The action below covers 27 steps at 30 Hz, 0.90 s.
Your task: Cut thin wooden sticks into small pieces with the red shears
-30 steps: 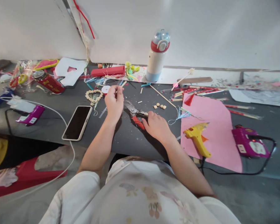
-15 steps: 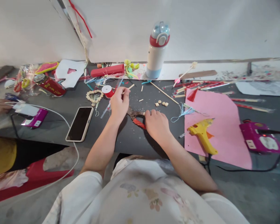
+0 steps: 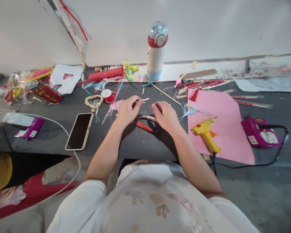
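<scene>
My left hand (image 3: 129,110) is closed, its fingertips pinching a short wooden stick (image 3: 146,99) above the table. Beside it my right hand (image 3: 167,115) has curled fingers brought close together; whatever they hold, if anything, is hidden. Pliers (image 3: 144,126) with red handles lie below and between the hands, partly covered by the right one. Another small piece of stick (image 3: 143,91) rests beyond the hands. A red thread spool (image 3: 108,95) and a pink paper piece (image 3: 116,105) are left of my left hand.
A bottle (image 3: 155,58) stands at the back. On the right are pink foam sheet (image 3: 228,129), yellow glue gun (image 3: 208,134) and a purple power strip (image 3: 263,132). Leftward lie a phone (image 3: 79,131), a heart-shaped ornament (image 3: 94,103) and a red can (image 3: 45,92). A white cable (image 3: 61,121) crosses the table edge.
My right hand has let go of the pliers, which now lie on the table, and has risen toward my left hand. My left hand has come lower with the stick.
</scene>
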Each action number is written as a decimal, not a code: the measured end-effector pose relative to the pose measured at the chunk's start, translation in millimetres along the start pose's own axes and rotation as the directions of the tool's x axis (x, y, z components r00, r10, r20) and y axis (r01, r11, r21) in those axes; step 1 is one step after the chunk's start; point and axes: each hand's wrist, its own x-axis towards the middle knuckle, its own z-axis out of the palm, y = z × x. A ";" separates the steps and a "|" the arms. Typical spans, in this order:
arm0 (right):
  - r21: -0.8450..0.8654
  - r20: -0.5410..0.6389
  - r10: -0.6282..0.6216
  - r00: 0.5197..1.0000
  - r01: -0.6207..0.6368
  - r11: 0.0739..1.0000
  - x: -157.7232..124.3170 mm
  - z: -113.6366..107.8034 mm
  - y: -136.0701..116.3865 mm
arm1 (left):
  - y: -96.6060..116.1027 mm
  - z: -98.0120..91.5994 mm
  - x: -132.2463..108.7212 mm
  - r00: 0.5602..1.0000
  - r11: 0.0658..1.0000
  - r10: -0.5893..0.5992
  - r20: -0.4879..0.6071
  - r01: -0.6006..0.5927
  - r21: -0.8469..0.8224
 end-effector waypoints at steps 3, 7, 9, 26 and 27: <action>0.337 0.036 0.096 0.995 -0.103 0.936 7.8 0.7 10.3 | 2.9 6.2 -1.7 0.996 0.998 0.016 0.085 -0.011 -0.068; 0.574 0.101 0.087 0.991 -0.130 0.808 12.2 4.0 15.8 | 9.0 11.7 -4.2 0.986 0.991 0.010 0.168 0.012 -0.132; 0.614 0.137 0.069 0.988 -0.140 0.777 12.5 3.5 15.2 | 11.9 12.4 -5.2 0.980 0.988 0.002 0.199 0.029 -0.151; 0.582 0.223 0.024 0.975 -0.152 0.799 9.6 -1.4 14.3 | 21.3 8.0 -8.4 0.890 0.976 -0.011 0.455 0.109 -0.191; 0.609 0.241 0.036 0.970 -0.180 0.772 9.5 -0.7 14.9 | 21.0 8.9 -8.6 0.883 0.970 -0.004 0.470 0.118 -0.212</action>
